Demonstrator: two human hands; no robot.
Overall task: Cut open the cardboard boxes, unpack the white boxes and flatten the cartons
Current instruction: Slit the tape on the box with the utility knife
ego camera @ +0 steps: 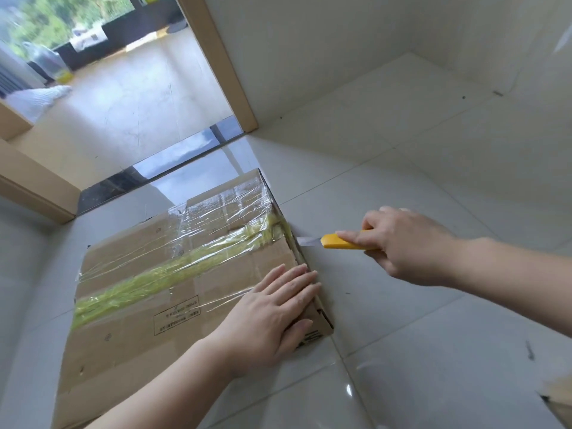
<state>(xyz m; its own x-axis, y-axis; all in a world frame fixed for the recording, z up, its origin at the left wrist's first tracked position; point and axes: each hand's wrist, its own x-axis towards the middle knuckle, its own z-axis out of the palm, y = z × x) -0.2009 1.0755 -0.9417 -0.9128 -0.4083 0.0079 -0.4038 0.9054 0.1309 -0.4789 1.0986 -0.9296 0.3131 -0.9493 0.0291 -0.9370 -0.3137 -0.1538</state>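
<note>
Carton lies flat on the tiled floor, in front of you, with its top sealed by clear film and a yellow-green tape along the middle seam. Your left hand presses flat on the near right corner of the top, fingers straight, so it holds the carton steady and grips nothing. Your right hand has its grip closed round the yellow handle of a knife; the blade points at the right side of the carton, just where the tape folds over the edge.

The step in hand seems to be the first one, cutting the carton open; nothing is unpacked or flattened yet. The next move probably calls for a shallow cut along the tape seam, moving away from your left hand, so that the white boxes inside are not damaged.

Be careful: your left fingertips lie at the same edge, near the blade. To the right the floor gives room for your arm. A wall stands behind, and a wooden door frame is beyond the far end of the carton.
</note>
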